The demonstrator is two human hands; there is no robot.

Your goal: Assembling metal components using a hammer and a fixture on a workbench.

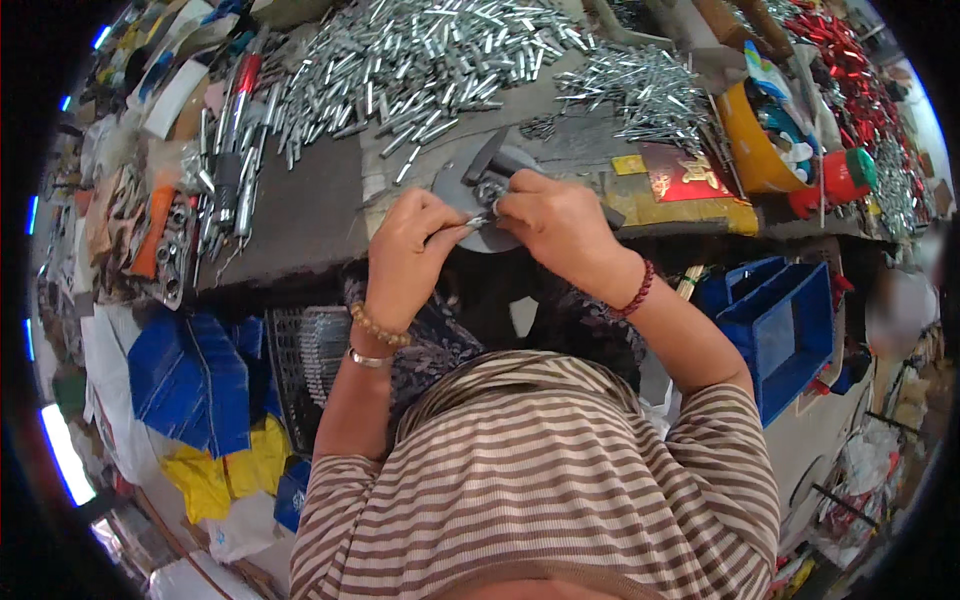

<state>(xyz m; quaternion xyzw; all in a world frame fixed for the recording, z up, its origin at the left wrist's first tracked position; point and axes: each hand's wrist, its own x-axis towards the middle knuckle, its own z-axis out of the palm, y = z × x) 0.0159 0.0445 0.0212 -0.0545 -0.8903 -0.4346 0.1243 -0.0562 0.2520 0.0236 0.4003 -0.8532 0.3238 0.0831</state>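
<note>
Both my hands meet over a round grey metal plate (455, 187) at the front edge of the workbench. In a pinch, my left hand (415, 240) holds a small shiny metal part (477, 221), its tip pointing toward my other hand. My right hand (555, 215) is closed, fingertips pressed together beside a silvery metal fitting (487, 192) on the plate; what they grip is too small to make out. A dark, flat-bladed piece (487, 155) sticks up from the plate just beyond my fingers.
Beyond the plate lies a large heap of silver metal tubes (430, 60), with a pile of thinner pins (640, 90) to its right. A red card (685, 172), a yellow container (755, 140) and an orange-handled tool (153, 232) flank them. Blue bins (785, 340) stand below the bench.
</note>
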